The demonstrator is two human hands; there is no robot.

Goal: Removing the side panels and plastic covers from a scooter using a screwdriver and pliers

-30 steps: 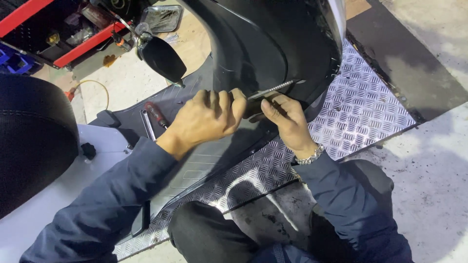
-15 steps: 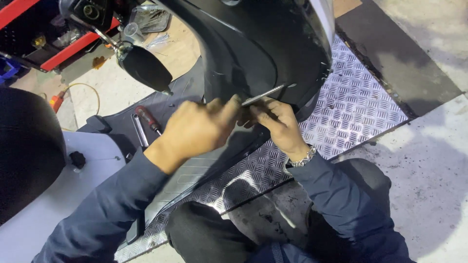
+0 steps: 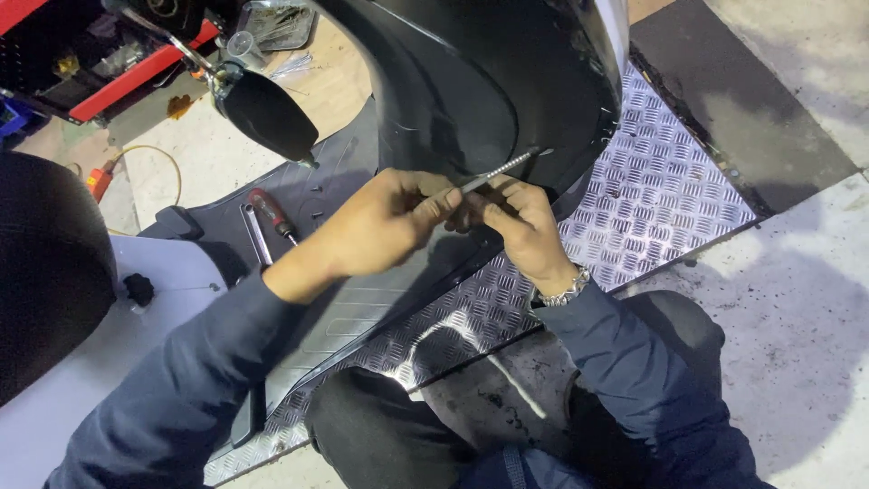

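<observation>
Red-handled screwdriver (image 3: pixel 269 210) beside wrench (image 3: pixel 256 234) on dark footboard (image 3: pixel 312 195); black mirror (image 3: pixel 265 116) above; checker-plate ramp (image 3: pixel 665 186) right.

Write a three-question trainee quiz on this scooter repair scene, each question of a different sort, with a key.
1. True or false: both the left hand and the right hand grip the thin metal tool whose tip meets the black scooter panel.
2. What lies on the dark footboard left of the hands? A) red-handled screwdriver beside a wrench B) hammer C) drill
3. Fill in: the person wears a silver ____ on the right wrist.

Key: 1 true; 2 A; 3 watch.
</observation>
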